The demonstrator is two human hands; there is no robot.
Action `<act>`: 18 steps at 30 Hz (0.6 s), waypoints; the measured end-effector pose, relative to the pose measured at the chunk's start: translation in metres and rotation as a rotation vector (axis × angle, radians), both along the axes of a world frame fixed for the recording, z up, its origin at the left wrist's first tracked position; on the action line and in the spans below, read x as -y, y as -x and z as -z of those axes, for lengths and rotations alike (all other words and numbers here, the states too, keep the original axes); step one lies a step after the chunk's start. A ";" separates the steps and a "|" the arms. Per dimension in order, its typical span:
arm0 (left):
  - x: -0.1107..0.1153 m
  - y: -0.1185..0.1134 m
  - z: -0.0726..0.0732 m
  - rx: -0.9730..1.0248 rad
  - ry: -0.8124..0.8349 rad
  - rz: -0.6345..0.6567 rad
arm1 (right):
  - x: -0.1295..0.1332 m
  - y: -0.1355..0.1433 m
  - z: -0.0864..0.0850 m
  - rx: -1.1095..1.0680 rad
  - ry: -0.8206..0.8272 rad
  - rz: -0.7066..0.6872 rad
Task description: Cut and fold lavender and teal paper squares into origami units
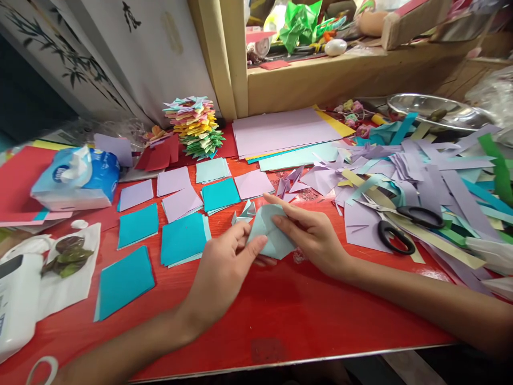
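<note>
Between my two hands is a sheet of pale blue origami paper (276, 243), partly folded, held above the red table. My left hand (228, 262) pinches its left edge, thumb on top. My right hand (310, 230) grips the upper right side, with its fingertips lying over the paper. Just behind the paper sit small folded pale blue pieces (245, 212). Folded purple pieces (290, 183) lie farther back to the right. Stacks of cut squares spread out left of my hands, among them a teal stack (184, 238) and a purple stack (253, 184).
Black-handled scissors (396, 235) rest on a heap of paper strips (433, 166) at the right. Large purple sheets (280, 128) and a layered paper tower (196, 125) stand at the back. A tissue pack (76, 179) and a white device (18, 305) are at left.
</note>
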State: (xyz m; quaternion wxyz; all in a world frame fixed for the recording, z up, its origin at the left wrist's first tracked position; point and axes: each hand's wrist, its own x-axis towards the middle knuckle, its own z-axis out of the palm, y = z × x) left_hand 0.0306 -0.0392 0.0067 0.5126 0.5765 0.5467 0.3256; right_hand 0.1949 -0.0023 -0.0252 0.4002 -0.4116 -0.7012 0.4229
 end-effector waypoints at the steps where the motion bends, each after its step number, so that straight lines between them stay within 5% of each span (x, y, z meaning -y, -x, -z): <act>1: 0.005 -0.001 -0.001 -0.092 -0.051 -0.003 | 0.001 0.000 0.000 0.043 -0.059 0.003; 4: 0.018 -0.005 -0.003 -0.268 -0.128 -0.010 | 0.004 0.000 0.000 0.116 -0.223 0.005; 8: 0.023 -0.010 0.003 0.052 0.023 -0.036 | 0.005 0.001 0.000 0.089 -0.338 0.032; 11: 0.015 -0.011 0.014 0.221 0.104 -0.027 | 0.002 0.001 0.002 0.142 -0.308 0.054; 18: -0.019 0.003 0.022 0.229 0.082 0.023 | -0.012 -0.003 0.004 0.297 -0.303 0.030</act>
